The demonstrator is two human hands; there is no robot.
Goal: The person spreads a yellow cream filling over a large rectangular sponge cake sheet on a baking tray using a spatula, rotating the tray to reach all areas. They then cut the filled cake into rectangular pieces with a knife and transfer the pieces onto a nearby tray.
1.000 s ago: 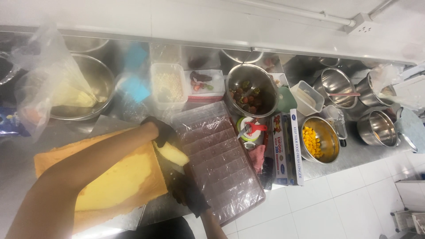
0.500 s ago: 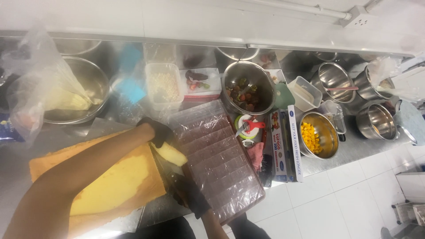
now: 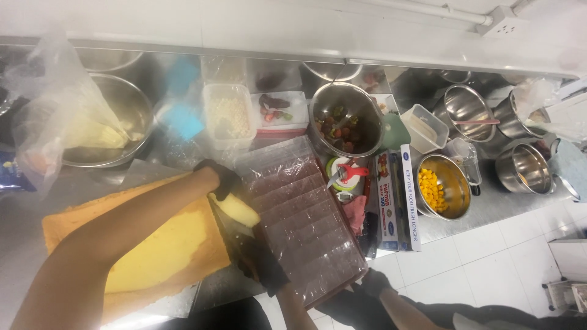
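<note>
A large yellow sponge cake sheet (image 3: 153, 256) lies on the steel counter. My left hand (image 3: 220, 177), in a black glove, rests on a cut strip of cake (image 3: 237, 209) at the sheet's right edge. My right hand (image 3: 262, 266), also in a black glove, grips a knife (image 3: 227, 225) whose dark blade lies along the cut between strip and sheet. A clear plastic compartment tray (image 3: 306, 220) sits just to the right of the strip.
Another person's black-gloved hand (image 3: 373, 284) touches the tray's near corner. Around it are a steel bowl of yellow cubes (image 3: 441, 186), a pot of dark fruit (image 3: 343, 125), a cling-film box (image 3: 397, 198), a bagged bowl (image 3: 92, 131), a white tub (image 3: 227, 115) and empty steel bowls (image 3: 526, 168).
Almost nothing differs. The view has shifted slightly, and both hands stay at the cake's right edge with the knife in the cut.
</note>
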